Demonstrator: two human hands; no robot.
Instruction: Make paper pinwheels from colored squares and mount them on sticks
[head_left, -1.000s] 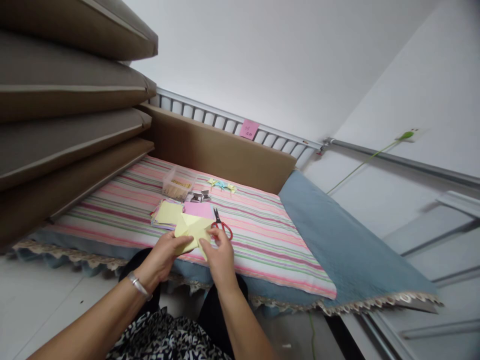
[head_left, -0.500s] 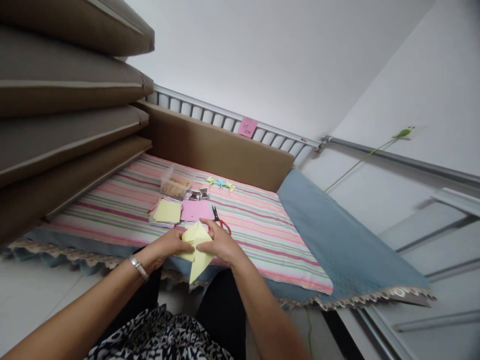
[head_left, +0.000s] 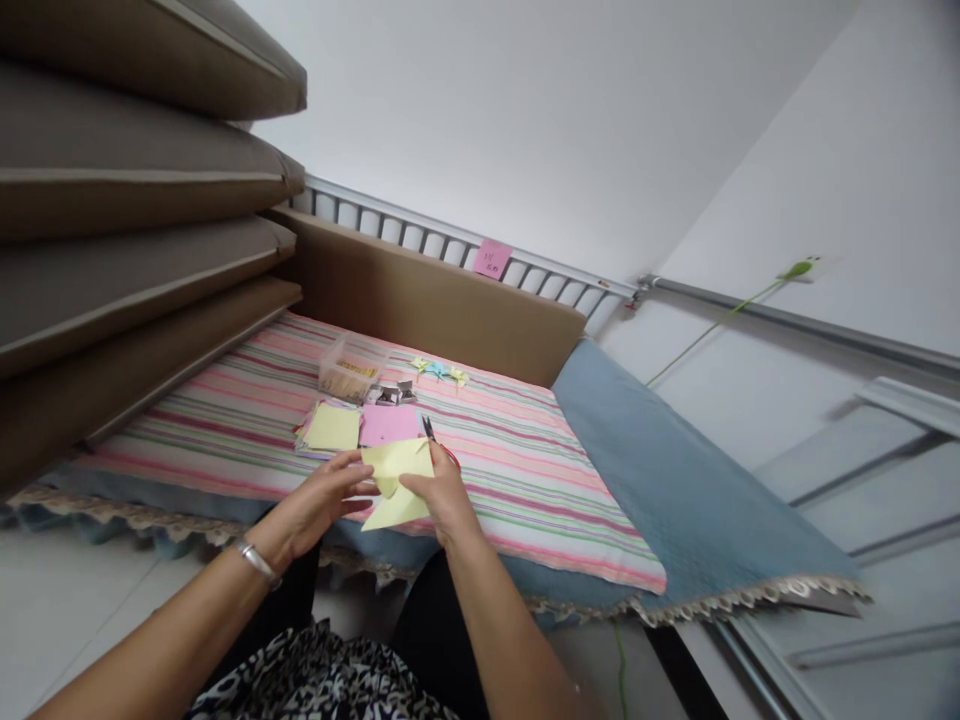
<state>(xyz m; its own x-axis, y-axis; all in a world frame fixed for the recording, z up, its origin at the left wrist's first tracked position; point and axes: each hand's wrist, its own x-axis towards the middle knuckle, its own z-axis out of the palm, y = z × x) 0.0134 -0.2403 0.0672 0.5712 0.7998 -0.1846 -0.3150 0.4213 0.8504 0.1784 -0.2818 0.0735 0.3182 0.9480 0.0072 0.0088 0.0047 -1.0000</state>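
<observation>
A pale yellow sheet of paper (head_left: 396,462), cut or folded into pointed flaps, is held above the bed's front edge. My right hand (head_left: 444,498) pinches it from the right, thumb on the near side. At the paper's left edge is my left hand (head_left: 326,502), its fingers apart; the fingertips are close to the paper, and I cannot tell whether they touch it. Just beyond lie a stack of yellow paper squares (head_left: 334,426) and a stack topped with pink paper (head_left: 388,424). Red-handled scissors (head_left: 429,430) are partly hidden behind the paper and my right hand.
A clear plastic box (head_left: 351,368) with thin sticks stands behind the stacks, near small dark packets (head_left: 394,392). Small yellow and blue paper pinwheels (head_left: 439,372) lie farther back. Stacked brown cushions (head_left: 150,210) rise at left. A striped cloth (head_left: 525,480) covers the bed.
The yellow paper has been turned, so its pointed flap now aims left instead of down. My left hand has loosened its hold and spread its fingers; my right hand keeps its grip.
</observation>
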